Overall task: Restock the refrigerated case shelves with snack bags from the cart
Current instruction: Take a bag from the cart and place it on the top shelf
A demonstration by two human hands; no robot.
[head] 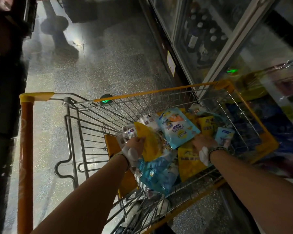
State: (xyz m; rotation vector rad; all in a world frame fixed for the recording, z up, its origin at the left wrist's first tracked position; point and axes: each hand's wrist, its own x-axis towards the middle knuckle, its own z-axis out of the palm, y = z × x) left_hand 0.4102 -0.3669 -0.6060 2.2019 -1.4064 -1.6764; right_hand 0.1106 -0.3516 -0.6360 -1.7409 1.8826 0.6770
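Reaching down into the cart, the left hand [137, 143] grips the edge of a yellow snack bag [148, 142], fingers curled over its left side, the bag tilted up out of the pile. The right hand [203, 142] lies knuckles-up at the lower corner of a light blue snack bag [177, 128]; its fingers curl down at that corner, but whether they pinch the bag or only touch it cannot be told. Both wrists carry white wrappings, and the right wrist also wears a dark band.

The snack bags [162, 173] lie loose in a heap on the bottom of the wire shopping cart [125, 107], yellow and blue packs overlapping. The cart has yellow rim trim and an orange handle [25, 149] at the left.

The refrigerated case [215, 39] stands just beside the cart on the right, with glass doors and blurred bottles behind them. The speckled floor [91, 65] is dim and glossy.
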